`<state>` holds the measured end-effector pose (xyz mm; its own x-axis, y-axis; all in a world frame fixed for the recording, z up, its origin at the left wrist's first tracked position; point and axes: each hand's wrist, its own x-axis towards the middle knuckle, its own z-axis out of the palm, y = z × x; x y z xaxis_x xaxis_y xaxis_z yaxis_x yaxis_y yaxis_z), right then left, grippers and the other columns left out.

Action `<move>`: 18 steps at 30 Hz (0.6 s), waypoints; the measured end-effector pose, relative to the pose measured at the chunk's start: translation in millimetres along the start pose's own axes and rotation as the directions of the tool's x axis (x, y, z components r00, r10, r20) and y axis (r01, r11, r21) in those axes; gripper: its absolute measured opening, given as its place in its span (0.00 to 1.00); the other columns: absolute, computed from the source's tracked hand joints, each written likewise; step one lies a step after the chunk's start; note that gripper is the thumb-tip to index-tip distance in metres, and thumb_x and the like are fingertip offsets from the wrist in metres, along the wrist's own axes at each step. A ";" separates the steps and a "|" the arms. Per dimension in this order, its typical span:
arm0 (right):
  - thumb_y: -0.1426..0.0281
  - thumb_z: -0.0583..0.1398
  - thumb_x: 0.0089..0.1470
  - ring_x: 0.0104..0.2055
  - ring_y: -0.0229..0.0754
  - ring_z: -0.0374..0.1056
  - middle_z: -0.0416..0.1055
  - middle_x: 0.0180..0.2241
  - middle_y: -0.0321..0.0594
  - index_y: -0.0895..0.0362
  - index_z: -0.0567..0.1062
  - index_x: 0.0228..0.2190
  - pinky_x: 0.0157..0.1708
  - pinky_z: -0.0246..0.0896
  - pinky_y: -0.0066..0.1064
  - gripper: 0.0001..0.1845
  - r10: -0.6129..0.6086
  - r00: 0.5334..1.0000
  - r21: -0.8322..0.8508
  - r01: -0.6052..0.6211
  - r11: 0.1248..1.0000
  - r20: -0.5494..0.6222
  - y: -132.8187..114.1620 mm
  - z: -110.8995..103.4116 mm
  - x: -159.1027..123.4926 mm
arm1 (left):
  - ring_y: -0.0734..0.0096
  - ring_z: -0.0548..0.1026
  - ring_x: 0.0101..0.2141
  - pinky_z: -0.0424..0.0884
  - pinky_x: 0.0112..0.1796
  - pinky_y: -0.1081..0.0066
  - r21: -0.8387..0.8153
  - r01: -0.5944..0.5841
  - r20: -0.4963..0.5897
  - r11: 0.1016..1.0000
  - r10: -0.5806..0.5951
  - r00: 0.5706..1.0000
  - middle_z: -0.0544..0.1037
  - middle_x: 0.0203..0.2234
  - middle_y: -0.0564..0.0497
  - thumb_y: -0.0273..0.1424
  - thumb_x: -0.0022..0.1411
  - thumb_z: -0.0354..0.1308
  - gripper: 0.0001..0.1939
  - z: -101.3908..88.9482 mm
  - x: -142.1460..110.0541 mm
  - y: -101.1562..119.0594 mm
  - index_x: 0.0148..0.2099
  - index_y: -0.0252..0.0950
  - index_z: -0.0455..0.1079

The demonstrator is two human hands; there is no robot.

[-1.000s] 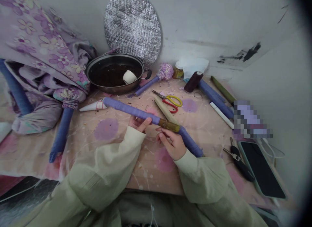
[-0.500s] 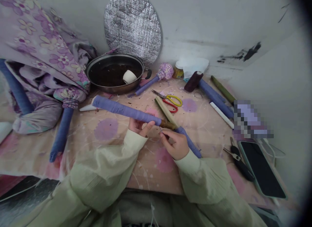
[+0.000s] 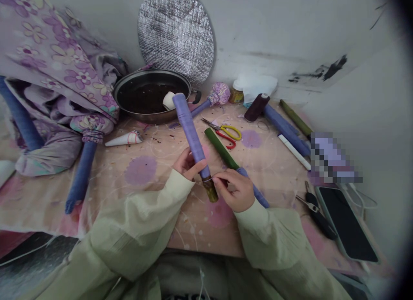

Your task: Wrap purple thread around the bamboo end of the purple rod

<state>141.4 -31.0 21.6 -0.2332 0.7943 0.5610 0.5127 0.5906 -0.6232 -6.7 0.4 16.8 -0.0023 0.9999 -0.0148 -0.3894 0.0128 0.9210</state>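
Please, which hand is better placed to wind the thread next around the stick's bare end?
Probably the right hand: its fingertips seem to pinch the thread beside the bare end, while the left hand holds the stick by its purple wrapping.

Matt wrapped stick (image 3: 190,134), apparently cloth-covered

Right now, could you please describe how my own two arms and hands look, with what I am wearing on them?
Your left sleeve and right sleeve are long, loose and pale green, with creases in the cloth. They reach the wrists, where they look lighter. Your left hand and right hand are bare, with no gloves visible.
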 end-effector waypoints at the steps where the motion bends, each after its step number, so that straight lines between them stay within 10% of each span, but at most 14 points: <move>1: 0.74 0.57 0.53 0.21 0.35 0.62 0.68 0.20 0.36 0.57 0.73 0.27 0.22 0.58 0.28 0.06 0.046 0.999 0.040 -0.047 0.998 0.008 -0.2 -0.5 0.6 | 0.77 0.71 0.27 0.67 0.26 0.79 0.004 0.033 0.006 0.999 -0.034 0.999 0.74 0.28 0.53 0.33 0.43 0.67 0.24 0.8 -0.4 1.1 0.44 0.36 0.67; 6: 0.68 0.56 0.54 0.23 0.35 0.59 0.64 0.21 0.34 0.56 0.70 0.25 0.24 0.56 0.28 0.08 0.294 0.953 0.219 -0.303 0.927 0.075 1.3 3.9 -1.7 | 0.82 0.66 0.19 0.62 0.17 0.80 0.018 0.163 -0.006 0.986 -0.163 0.987 0.72 0.25 0.55 0.38 0.41 0.67 0.27 1.8 -0.5 4.0 0.43 0.35 0.66; 11: 0.54 0.55 0.52 0.19 0.34 0.58 0.62 0.18 0.31 0.55 0.65 0.25 0.19 0.55 0.26 0.17 0.568 0.757 0.489 -0.647 0.585 0.322 5.0 15.3 -7.1 | 0.83 0.66 0.18 0.61 0.16 0.80 0.044 0.160 -0.027 0.986 -0.159 0.987 0.71 0.27 0.55 0.41 0.41 0.67 0.28 1.6 0.1 1.2 0.42 0.35 0.64; 18: 0.52 0.62 0.41 0.14 0.34 0.61 0.64 0.15 0.28 0.53 0.62 0.23 0.16 0.59 0.26 0.20 0.638 0.640 0.667 -0.700 0.255 0.427 7.5 10.9 4.2 | 0.76 0.71 0.27 0.68 0.25 0.76 -0.014 0.192 0.163 0.981 -0.187 0.969 0.71 0.36 0.49 0.36 0.29 0.73 0.42 -0.8 -0.6 -11.0 0.48 0.36 0.58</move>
<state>135.3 -21.7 13.4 -0.1752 0.9464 -0.2712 -0.2575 -0.3099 -0.9152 -3.2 -0.4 6.3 0.2206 0.9676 -0.1232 -0.3958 0.2043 0.8953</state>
